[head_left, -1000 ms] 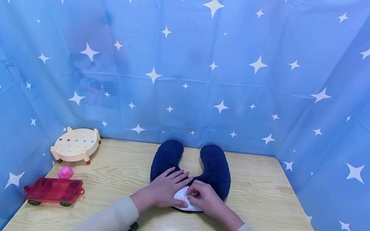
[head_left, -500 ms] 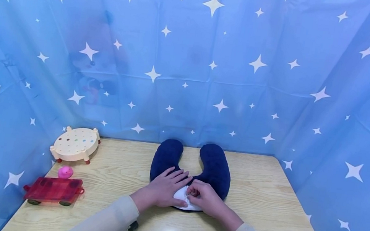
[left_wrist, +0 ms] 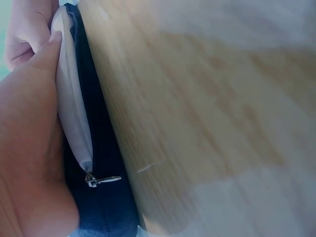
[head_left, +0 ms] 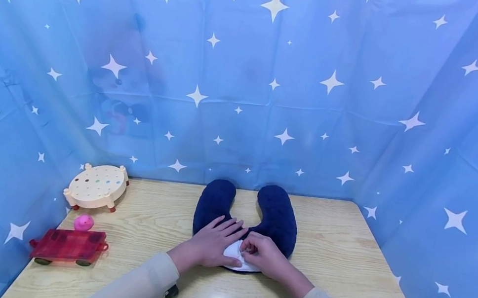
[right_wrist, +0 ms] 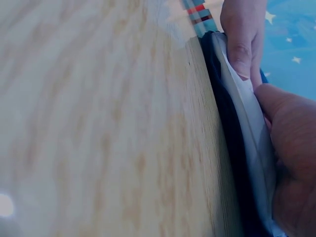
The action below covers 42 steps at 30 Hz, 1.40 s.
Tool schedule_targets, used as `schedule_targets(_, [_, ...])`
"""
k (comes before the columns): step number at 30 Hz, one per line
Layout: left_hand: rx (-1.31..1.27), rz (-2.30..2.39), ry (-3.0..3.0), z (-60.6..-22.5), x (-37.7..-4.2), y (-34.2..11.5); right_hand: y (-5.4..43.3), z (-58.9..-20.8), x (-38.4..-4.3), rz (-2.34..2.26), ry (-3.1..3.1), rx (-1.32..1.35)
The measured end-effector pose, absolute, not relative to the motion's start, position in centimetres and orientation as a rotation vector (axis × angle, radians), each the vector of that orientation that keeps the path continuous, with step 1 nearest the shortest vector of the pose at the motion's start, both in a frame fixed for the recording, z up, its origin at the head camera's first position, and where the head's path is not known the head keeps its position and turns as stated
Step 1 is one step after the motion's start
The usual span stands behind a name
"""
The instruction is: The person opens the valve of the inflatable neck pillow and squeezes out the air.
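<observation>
A dark navy U-shaped neck pillow (head_left: 279,216) lies on the table with both arms pointing away from me. Along its near curve the cover is unzipped, baring a white inner cushion (head_left: 233,251). The metal zipper pull (left_wrist: 104,181) sits at one end of the gap in the left wrist view. My left hand (head_left: 214,245) rests on the pillow, fingers spread over the navy cover, thumb on the white cushion. Just beside it, my right hand (head_left: 263,255) has curled fingers pinching the white fabric; its fingertips are partly hidden.
To the left on the wooden table (head_left: 343,251) stand a cream round toy stool (head_left: 99,186) with coloured dots, a small pink toy (head_left: 84,222) and a red translucent toy cart (head_left: 70,246). A blue star-patterned curtain (head_left: 248,70) surrounds the table at back and sides.
</observation>
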State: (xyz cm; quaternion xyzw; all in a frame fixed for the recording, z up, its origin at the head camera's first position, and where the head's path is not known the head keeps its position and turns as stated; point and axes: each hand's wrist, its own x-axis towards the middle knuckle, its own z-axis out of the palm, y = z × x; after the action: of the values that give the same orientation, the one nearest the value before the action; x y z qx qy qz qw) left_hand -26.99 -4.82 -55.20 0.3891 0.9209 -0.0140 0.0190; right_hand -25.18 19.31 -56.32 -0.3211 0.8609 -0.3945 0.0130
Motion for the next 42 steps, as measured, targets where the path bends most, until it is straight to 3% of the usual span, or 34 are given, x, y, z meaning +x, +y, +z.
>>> schedule_targets(42, [1.165, -0.105, 2.822, -55.19, -27.09, -4.5, 19.29, -56.37, -25.25, -1.236, 2.69, -0.983])
